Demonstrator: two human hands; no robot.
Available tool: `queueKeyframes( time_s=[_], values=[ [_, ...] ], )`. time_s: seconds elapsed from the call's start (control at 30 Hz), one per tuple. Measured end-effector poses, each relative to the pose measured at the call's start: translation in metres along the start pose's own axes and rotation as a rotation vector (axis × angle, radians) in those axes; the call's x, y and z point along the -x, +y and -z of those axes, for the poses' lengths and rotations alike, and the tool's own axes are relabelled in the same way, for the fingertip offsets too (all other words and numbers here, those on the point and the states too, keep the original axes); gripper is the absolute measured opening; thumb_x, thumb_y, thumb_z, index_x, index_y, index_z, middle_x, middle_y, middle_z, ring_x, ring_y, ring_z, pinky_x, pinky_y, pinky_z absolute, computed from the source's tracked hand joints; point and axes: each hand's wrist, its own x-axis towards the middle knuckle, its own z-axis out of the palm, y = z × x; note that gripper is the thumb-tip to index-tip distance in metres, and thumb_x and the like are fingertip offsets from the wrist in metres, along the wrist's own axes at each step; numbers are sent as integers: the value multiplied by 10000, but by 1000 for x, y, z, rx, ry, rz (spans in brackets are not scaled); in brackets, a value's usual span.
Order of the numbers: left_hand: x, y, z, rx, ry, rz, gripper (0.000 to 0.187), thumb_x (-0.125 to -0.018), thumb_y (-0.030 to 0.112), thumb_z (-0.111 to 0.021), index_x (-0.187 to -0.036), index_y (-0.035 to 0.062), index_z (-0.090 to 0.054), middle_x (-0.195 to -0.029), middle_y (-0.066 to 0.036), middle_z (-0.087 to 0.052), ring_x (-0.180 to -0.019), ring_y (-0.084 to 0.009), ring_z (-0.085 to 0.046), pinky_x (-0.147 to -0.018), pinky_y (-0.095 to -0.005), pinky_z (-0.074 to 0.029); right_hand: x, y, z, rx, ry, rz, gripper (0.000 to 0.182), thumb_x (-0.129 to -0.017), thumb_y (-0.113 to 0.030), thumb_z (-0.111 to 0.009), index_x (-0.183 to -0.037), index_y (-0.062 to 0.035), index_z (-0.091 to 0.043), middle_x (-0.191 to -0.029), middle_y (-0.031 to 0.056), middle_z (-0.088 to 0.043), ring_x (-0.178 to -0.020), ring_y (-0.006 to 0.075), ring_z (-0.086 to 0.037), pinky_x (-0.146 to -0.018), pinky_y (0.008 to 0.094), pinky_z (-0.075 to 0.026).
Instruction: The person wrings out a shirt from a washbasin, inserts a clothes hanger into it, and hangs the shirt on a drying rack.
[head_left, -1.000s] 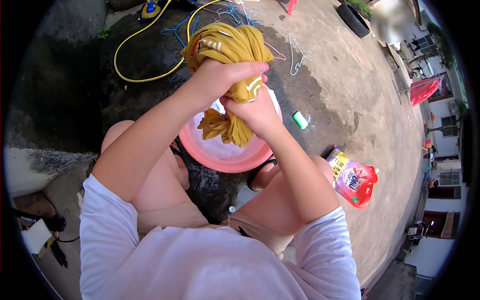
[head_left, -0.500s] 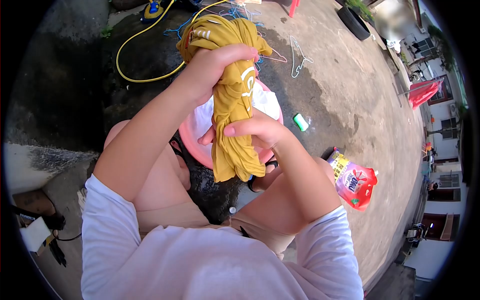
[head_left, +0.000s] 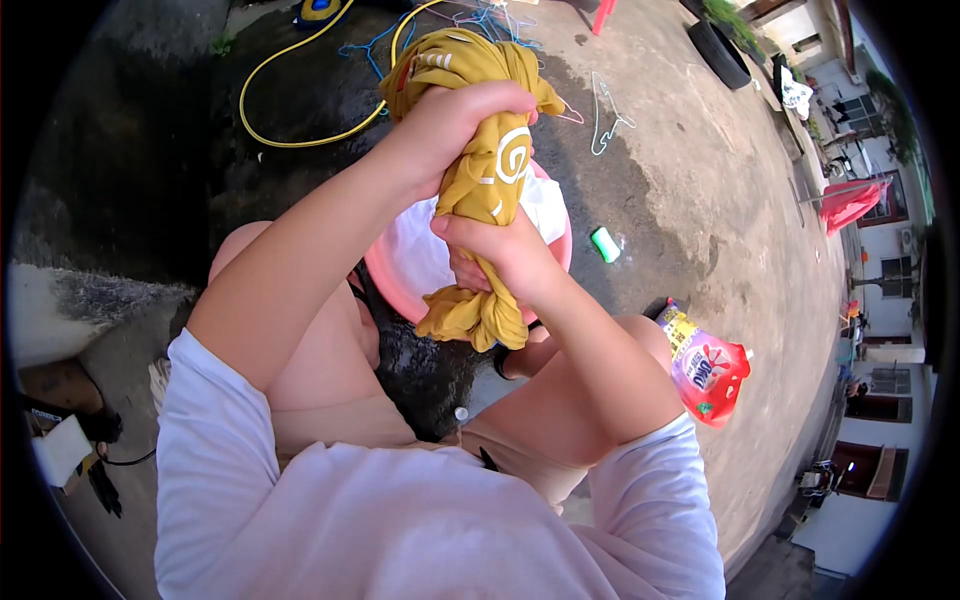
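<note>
A mustard-yellow garment [head_left: 490,175] with white printed marks is bunched lengthwise and twisted between my two hands. My left hand [head_left: 455,125] wraps round its upper part, thumb lying across the cloth. Lower down, my right hand [head_left: 495,250] is closed tightly round the narrowed part, and loose folds hang below the fist. Under the garment stands a pink basin [head_left: 390,290] holding white cloth [head_left: 410,245], partly hidden by my hands and the garment.
A green and white soap bar [head_left: 605,245] lies on the concrete to the right, near a detergent pouch [head_left: 708,375] by my knee. Beyond the basin are a yellow hose [head_left: 248,110], blue hangers [head_left: 375,48] and a white hanger [head_left: 605,120]. A black tyre [head_left: 720,55] lies farther off.
My right hand has gone from a loose hold with fingers spread to a closed grip on the garment. The cloth is now more tightly twisted, its lower end gathered into a shorter bunch.
</note>
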Motion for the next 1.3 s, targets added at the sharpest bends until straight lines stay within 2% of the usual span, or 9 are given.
queueKeyframes(
  time_s=[0.1,0.3,0.33,0.47,0.57,0.67,0.77,1.07,1.3],
  values=[
    [-2,1,3,-7,9,-15,238,-783,229,-636,-888,18,-602,-767,-38,-607,-643,-104,-588,-586,-240,-490,-1,0,2,4,-18,-12,188,-805,-136,-629,-831,-58,-460,-492,17,-414,-355,103,-355,-368,239,-283],
    [1,22,8,-22,29,-122,250,-781,236,-623,-897,15,-598,-756,-41,-605,-631,-106,-582,-610,-226,-484,4,-5,13,-92,-330,-57,342,-780,-183,-639,-1024,-7,-476,-674,95,-532,-594,170,-542,-581,298,-440],
    [2,27,10,-25,42,-142,252,-783,241,-620,-895,17,-595,-749,-43,-604,-628,-108,-582,-612,-225,-483,3,-2,18,-33,-406,-92,455,-768,-215,-650,-1103,19,-449,-778,121,-561,-732,208,-581,-715,343,-473],
    [-2,39,29,-11,45,-163,234,-800,257,-587,-858,31,-566,-710,-46,-584,-603,-105,-564,-588,-228,-469,0,7,13,-154,-517,-93,428,-764,-187,-652,-1087,8,-452,-842,138,-587,-766,236,-602,-758,372,-495],
    [-2,41,34,-23,108,-198,233,-797,255,-588,-846,30,-560,-699,-45,-575,-603,-100,-562,-585,-229,-467,-5,14,16,-21,-300,-198,338,-750,-124,-642,-1031,-3,-497,-834,118,-597,-729,205,-607,-692,344,-502],
    [-5,39,39,-29,159,-214,232,-794,254,-590,-841,29,-558,-691,-45,-571,-600,-96,-560,-583,-230,-469,-4,16,1,259,-3,94,226,-739,-79,-621,-941,-14,-543,-776,75,-590,-658,155,-591,-615,304,-489],
    [-5,37,42,-20,172,-191,232,-793,252,-590,-843,27,-556,-682,-44,-570,-597,-98,-562,-580,-231,-471,-4,25,-11,283,142,189,157,-737,-73,-609,-875,-15,-563,-721,41,-574,-613,121,-568,-569,274,-464],
    [-7,47,53,35,187,-195,257,-800,257,-587,-863,11,-551,-672,-52,-571,-588,-118,-560,-576,-231,-475,-10,16,9,-15,-148,-51,390,-770,-163,-667,-1097,-25,-505,-845,66,-587,-714,146,-591,-633,280,-470],
    [-3,53,65,66,186,-190,274,-799,231,-593,-903,-20,-559,-690,-68,-569,-601,-134,-566,-592,-241,-490,-12,27,13,105,-206,-75,463,-803,-271,-661,-1160,-29,-492,-956,59,-585,-869,133,-583,-736,286,-472]
  ],
)
